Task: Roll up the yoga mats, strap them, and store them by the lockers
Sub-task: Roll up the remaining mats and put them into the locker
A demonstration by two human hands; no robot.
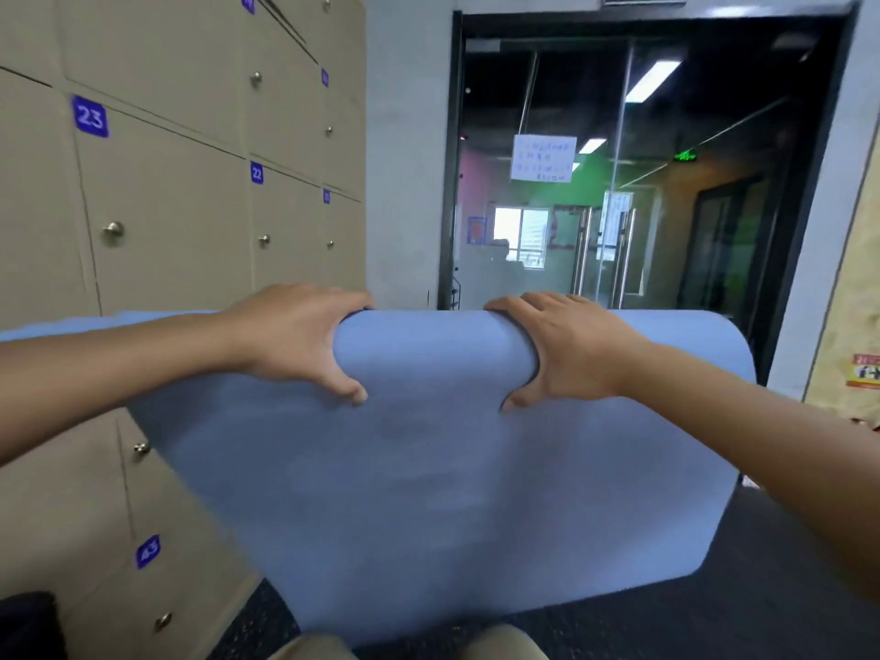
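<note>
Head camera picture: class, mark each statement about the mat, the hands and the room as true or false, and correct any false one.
1. Both hands grip the blue yoga mat at its top fold. True: the left hand and the right hand clasp it from either side.
2. The mat is fully rolled and strapped. False: it hangs down as a loose sheet, and no strap is visible.
3. The lockers stand on the person's left. True.
4. The locker numbers are on red tags. False: the number tags are blue.
5. The glass doors lie straight ahead, beyond the mat. True.
</note>
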